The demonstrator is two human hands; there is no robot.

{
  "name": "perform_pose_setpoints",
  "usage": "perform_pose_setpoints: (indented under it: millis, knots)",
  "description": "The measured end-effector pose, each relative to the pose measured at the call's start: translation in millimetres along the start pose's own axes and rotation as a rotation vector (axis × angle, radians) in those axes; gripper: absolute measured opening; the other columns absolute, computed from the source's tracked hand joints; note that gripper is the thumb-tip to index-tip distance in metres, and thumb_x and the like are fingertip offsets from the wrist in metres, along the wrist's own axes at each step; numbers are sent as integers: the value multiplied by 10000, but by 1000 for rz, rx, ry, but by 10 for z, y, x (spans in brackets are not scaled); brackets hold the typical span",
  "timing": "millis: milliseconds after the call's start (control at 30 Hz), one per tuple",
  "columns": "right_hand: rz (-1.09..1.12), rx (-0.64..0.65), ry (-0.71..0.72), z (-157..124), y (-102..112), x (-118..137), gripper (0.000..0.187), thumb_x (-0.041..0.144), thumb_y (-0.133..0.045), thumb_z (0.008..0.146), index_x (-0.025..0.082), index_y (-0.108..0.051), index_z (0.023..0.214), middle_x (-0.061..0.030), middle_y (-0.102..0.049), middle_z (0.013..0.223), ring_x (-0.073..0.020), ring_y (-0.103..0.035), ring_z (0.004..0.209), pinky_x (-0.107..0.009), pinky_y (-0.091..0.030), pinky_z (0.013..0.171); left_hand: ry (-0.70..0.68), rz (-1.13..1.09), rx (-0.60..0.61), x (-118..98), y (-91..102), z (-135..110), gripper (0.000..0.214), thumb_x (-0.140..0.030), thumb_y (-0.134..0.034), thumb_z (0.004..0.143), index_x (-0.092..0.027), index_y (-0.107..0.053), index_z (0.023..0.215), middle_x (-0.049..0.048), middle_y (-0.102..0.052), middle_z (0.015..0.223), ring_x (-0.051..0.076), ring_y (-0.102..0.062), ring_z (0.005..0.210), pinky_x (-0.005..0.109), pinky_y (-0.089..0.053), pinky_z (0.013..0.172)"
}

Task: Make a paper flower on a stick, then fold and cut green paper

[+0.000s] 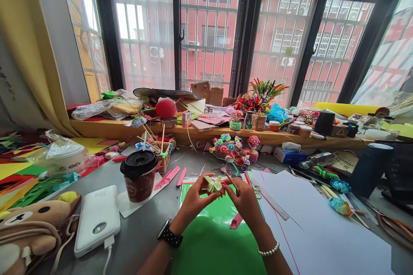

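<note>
- While the head view is looking down over a grey table (142, 227), the left hand (196, 195) is pinching a pale green folded paper piece (213, 184) between thumb and fingers; that piece is serving here as the clock's centre, with 12 pointing toward the windows (209, 38).
- At 3 o'clock, just beside it, the right hand (244, 200) is gripping a slim stick-like tool (231, 179) with bent fingers; whether the tool's tip is touching the paper I cannot tell.
- At 6 o'clock a glossy green sheet (213, 245) is lying beneath the hands, and a pink strip (236, 221) is resting on it near 5.
- At 3 o'clock a ruler (274, 201) is lying on a large white sheet (325, 219), which is stretching toward 4; farther out a dark tumbler (371, 167) is standing upright.
- At 1 o'clock a cluster of colourful flowers (229, 148) is sitting near the hands.
- At 9 o'clock a lidded cup (138, 176) is standing upright.
- Toward 8 a white power bank (97, 219) is lying with a cable plugged in.
- At 11 o'clock a pinkish-red ball (165, 107) is resting on the ledge.
</note>
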State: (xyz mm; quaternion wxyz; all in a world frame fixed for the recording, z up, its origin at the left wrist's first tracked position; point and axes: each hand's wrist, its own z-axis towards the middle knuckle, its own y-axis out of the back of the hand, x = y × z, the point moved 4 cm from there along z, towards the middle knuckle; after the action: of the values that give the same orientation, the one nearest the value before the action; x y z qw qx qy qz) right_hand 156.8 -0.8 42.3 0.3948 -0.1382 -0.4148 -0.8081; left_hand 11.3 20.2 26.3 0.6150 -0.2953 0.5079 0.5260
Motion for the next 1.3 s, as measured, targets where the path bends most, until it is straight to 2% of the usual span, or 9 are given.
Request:
perform_pose_setpoints:
  millis: [133,267,733,967,1167,1300]
  knots:
    - [-6,-16,46,0,-15,0,199,257,-444,818,172,-621,846,-60,-660,798,-180,-600,713,-271,-456,642,-55,102,-21,-100,-8,-39,472,-304,-634,662,-161,-434,1065,51,-629,869,182,-597,820,325,-478,768]
    - [-15,-26,67,-6,-27,-1,203,252,-438,826,172,-624,830,-64,-657,784,-186,-601,719,-285,-458,667,-64,134,-35,-125,-19,-52,457,-293,-631,662,-170,-433,1055,33,-632,833,173,-604,797,323,-489,754]
    - [-121,-35,89,-27,-49,8,184,241,-446,821,171,-615,804,-49,-648,749,-179,-604,679,-259,-443,622,-53,137,-12,-65,-40,-55,461,-273,-619,670,-149,-427,1070,53,-622,854,183,-606,789,314,-485,743]
    - [-215,2,86,-50,-56,51,151,192,-477,789,186,-623,827,-54,-655,813,-189,-610,738,-255,-444,621,-2,87,-25,-44,-37,-60,484,-336,-652,636,-156,-450,1039,62,-622,864,209,-599,819,318,-483,727]
    - [-80,-29,76,-29,-29,34,185,207,-454,805,165,-620,875,-60,-660,822,-178,-605,737,-264,-451,663,58,-57,-27,42,-5,-30,491,-335,-650,643,-152,-438,1046,60,-614,862,211,-593,834,318,-484,708]
    - [18,-21,22,-10,12,39,198,206,-486,774,175,-616,920,-42,-668,836,-168,-603,726,-250,-463,633,72,-97,-46,58,40,-9,470,-344,-647,645,-150,-453,1027,65,-612,883,206,-585,840,309,-470,717]
